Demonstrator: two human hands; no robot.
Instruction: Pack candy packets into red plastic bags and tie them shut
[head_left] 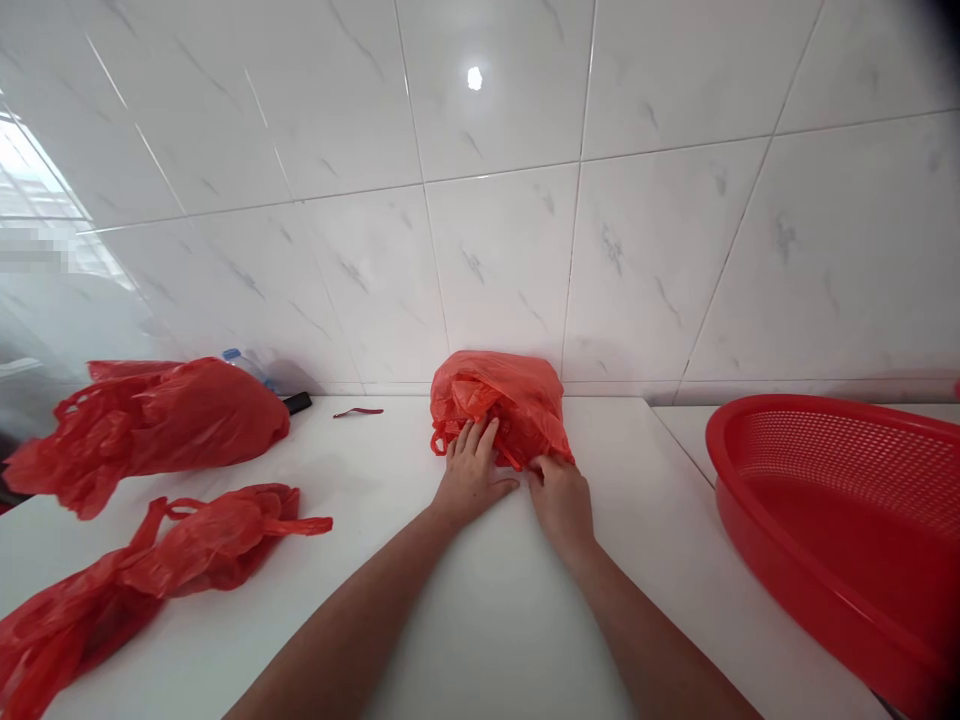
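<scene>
A small filled red plastic bag (pixel 517 395) sits on the white counter (pixel 487 600) against the tiled wall. My left hand (pixel 471 478) lies on the bag's front, fingers stretched forward and close together over its handles. My right hand (pixel 561 500) is beside it, fingers curled and pinching the bag's lower right edge. What is inside the bag is hidden.
A large full red bag (pixel 172 415) lies at the far left, with a bottle cap (pixel 232 355) and a dark object (pixel 297 403) behind it. A flatter red bag (pixel 150 560) lies nearer. A red perforated basket (pixel 847 520) stands at right. A small red strip (pixel 358 411) lies near the wall.
</scene>
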